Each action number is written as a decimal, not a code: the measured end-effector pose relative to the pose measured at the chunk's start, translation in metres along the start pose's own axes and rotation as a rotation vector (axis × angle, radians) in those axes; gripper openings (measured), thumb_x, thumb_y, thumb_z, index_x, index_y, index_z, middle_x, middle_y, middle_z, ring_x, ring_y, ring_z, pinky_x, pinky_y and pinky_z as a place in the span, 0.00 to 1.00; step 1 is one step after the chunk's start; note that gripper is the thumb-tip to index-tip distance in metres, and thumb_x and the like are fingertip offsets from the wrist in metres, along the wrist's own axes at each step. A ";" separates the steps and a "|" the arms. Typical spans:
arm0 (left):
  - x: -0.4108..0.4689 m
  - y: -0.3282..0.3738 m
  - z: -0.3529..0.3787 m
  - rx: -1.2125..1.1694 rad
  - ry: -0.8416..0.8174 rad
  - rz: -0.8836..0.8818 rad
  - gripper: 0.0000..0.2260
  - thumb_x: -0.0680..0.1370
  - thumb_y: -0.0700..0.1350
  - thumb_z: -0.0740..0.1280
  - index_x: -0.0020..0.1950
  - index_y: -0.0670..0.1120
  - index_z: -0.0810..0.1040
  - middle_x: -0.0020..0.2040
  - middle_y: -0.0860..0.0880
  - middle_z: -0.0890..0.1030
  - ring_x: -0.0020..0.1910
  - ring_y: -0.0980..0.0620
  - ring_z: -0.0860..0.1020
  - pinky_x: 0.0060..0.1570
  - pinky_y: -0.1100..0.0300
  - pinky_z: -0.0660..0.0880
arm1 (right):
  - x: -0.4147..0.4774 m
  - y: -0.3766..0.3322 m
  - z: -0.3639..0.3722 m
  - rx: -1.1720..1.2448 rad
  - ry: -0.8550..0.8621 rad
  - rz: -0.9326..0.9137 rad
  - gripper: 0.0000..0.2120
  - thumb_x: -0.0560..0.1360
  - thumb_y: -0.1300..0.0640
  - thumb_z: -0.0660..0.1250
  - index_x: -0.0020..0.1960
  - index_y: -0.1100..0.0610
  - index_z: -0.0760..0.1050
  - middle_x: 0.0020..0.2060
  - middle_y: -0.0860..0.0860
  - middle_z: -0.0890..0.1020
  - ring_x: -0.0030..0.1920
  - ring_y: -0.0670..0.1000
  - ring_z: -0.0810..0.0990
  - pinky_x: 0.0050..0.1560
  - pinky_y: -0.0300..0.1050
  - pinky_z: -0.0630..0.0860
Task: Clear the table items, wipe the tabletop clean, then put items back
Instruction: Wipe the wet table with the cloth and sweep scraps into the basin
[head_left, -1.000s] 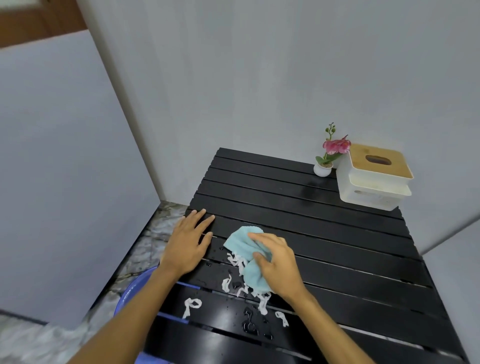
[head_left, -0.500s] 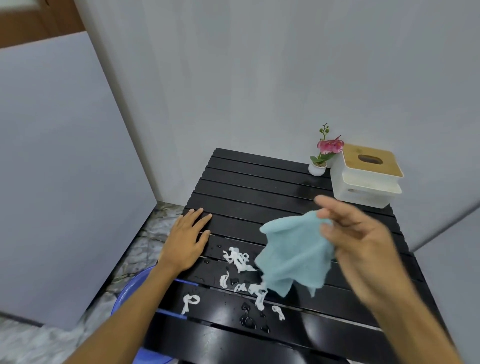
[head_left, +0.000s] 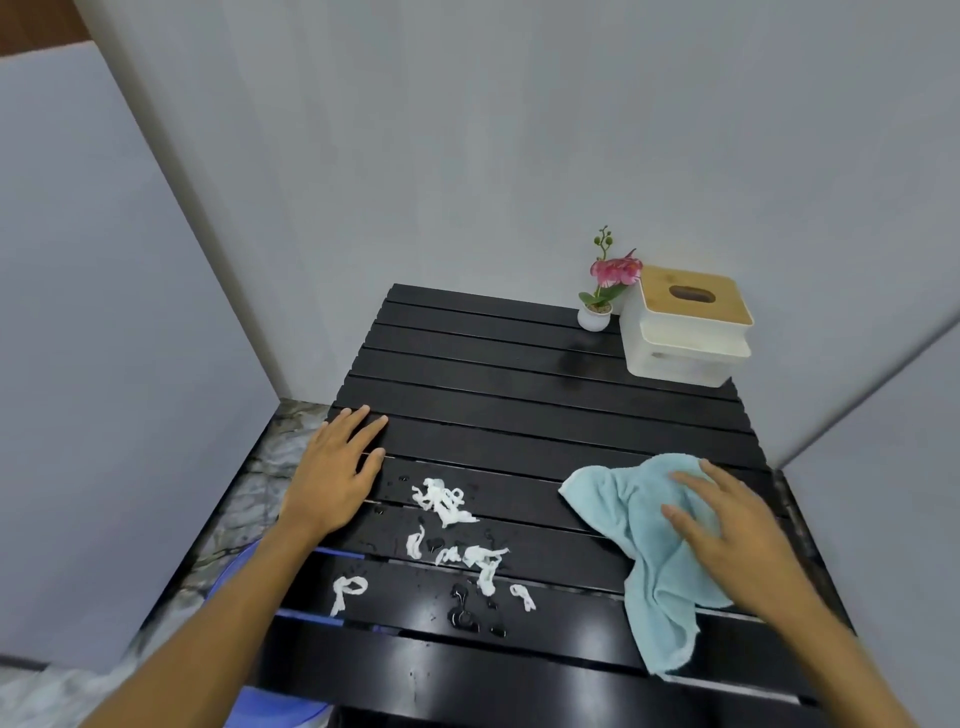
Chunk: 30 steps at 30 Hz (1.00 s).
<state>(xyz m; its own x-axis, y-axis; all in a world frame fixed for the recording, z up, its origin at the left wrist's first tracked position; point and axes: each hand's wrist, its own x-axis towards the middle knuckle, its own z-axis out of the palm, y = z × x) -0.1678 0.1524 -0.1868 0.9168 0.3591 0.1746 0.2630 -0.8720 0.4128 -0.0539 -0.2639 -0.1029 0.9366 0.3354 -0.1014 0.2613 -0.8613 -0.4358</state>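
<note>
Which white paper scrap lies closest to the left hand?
The tangled clump of white scraps, just right of the left hand; the other scraps lie nearer the table's front edge.

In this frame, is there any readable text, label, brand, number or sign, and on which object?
None readable. The white tissue box with the bamboo lid, the small white pot of pink flowers, the light blue cloth and the black slatted table show no print.

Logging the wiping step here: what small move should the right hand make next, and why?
Probably sweep the light blue cloth leftward under the right hand toward the white shredded tissue scraps and water droplets. They lie on the black slatted table beside the flat left hand.
</note>
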 end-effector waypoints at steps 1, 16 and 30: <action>0.000 0.000 0.000 0.004 -0.002 -0.002 0.25 0.78 0.59 0.49 0.72 0.52 0.67 0.75 0.49 0.65 0.76 0.49 0.57 0.73 0.52 0.50 | 0.000 0.006 0.014 -0.050 0.000 0.025 0.30 0.71 0.31 0.53 0.68 0.43 0.69 0.75 0.48 0.62 0.75 0.57 0.57 0.70 0.59 0.60; 0.002 -0.001 0.003 0.041 -0.010 0.003 0.25 0.78 0.58 0.50 0.73 0.52 0.66 0.75 0.49 0.65 0.76 0.49 0.57 0.73 0.53 0.50 | 0.014 -0.005 0.085 -0.191 0.116 -0.065 0.31 0.76 0.38 0.42 0.76 0.48 0.56 0.77 0.50 0.56 0.77 0.58 0.50 0.74 0.54 0.48; -0.019 0.004 -0.029 -0.278 -0.014 -0.083 0.18 0.80 0.49 0.62 0.70 0.54 0.70 0.74 0.55 0.64 0.74 0.55 0.59 0.70 0.58 0.53 | -0.004 -0.108 0.066 0.727 0.180 0.032 0.12 0.78 0.61 0.59 0.55 0.51 0.78 0.44 0.42 0.82 0.42 0.38 0.78 0.43 0.37 0.73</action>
<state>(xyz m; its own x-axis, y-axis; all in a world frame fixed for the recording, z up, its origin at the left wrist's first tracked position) -0.1928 0.1517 -0.1625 0.9004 0.4188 0.1181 0.2464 -0.7146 0.6547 -0.1014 -0.1469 -0.1146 0.9812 0.1931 -0.0031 0.0717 -0.3790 -0.9226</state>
